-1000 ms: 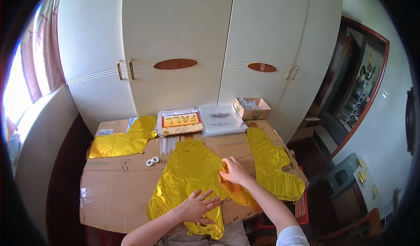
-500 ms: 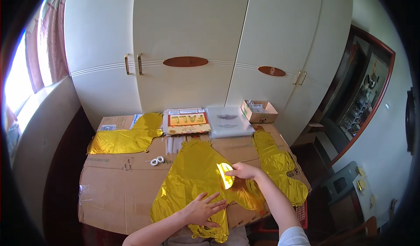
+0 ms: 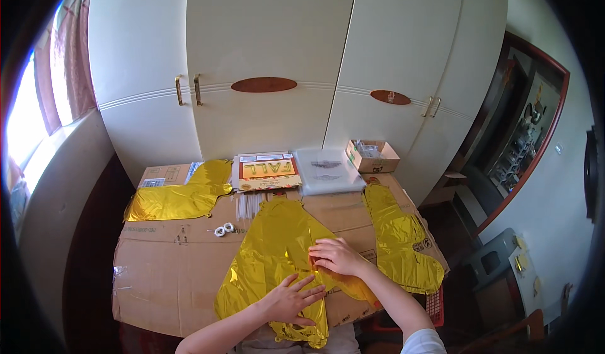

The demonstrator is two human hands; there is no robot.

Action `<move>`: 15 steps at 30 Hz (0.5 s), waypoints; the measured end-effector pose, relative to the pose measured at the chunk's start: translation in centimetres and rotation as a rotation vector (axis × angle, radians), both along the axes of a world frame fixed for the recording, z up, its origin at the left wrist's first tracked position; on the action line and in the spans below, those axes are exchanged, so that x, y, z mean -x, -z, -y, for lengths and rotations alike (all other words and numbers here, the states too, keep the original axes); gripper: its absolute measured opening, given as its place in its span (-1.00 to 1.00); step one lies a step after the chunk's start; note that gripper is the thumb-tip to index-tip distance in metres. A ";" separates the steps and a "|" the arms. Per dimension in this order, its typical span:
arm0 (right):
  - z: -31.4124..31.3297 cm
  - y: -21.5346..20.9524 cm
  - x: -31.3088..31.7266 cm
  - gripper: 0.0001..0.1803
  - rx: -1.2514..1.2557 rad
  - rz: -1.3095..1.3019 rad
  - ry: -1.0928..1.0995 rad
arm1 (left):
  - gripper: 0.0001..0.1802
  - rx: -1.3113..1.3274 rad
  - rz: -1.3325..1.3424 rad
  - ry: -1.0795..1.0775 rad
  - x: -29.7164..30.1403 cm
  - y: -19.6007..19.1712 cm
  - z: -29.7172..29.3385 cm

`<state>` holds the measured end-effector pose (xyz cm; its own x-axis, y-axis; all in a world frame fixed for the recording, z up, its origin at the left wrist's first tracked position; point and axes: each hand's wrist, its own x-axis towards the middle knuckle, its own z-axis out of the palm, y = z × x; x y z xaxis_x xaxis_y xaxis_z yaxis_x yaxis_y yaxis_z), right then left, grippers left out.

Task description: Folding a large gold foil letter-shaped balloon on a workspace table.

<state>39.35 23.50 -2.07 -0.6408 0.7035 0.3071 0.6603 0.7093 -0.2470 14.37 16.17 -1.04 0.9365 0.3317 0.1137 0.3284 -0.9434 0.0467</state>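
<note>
Right hand (image 3: 340, 257) now sits slightly lower than before, over the middle gold foil (image 3: 277, 228) at lower centre; whether its bent fingers grasp it, I cannot tell. Left hand (image 3: 287, 300) lies spread there, released. This foil looks mostly flat, its right side yet unsettled. I count three foils, with left foil (image 3: 173, 203) and right foil (image 3: 400, 247), and two white rolls (image 3: 220, 232).

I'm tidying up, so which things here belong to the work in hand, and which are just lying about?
In use:
middle gold foil piece, under the left hand and right hand
cardboard beneath

Apparently lying about:
left gold foil piece
right gold foil piece
white rolls
printed packs
clear plastic stack
small open box
</note>
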 end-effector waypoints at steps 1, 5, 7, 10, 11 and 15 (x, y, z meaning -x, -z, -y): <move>0.0 0.0 0.1 -0.64 -0.005 -0.005 0.001 | -0.10 0.004 0.002 0.000 0.0 0.0 0.0; -0.4 0.5 0.2 -0.60 0.008 0.015 0.029 | -0.10 0.011 0.005 -0.003 0.0 0.0 0.0; -0.4 0.5 0.2 -0.58 0.020 0.038 0.050 | -0.10 0.015 0.014 -0.003 0.0 0.1 0.0; -0.6 0.0 0.3 -0.51 0.091 0.083 0.087 | -0.10 0.021 0.026 -0.003 0.0 0.3 0.0; -0.7 -0.3 0.4 -0.46 0.122 0.109 0.096 | -0.10 0.021 0.024 -0.003 -0.1 0.3 0.0; -1.4 -1.7 0.8 -0.31 0.236 0.216 0.125 | -0.10 0.019 0.001 0.000 -0.1 0.2 -0.1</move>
<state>38.54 24.90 -0.32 -0.5774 0.8164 -0.0067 0.7936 0.5594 -0.2394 14.50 16.24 -1.27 0.9364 0.3339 0.1086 0.3285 -0.9423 0.0646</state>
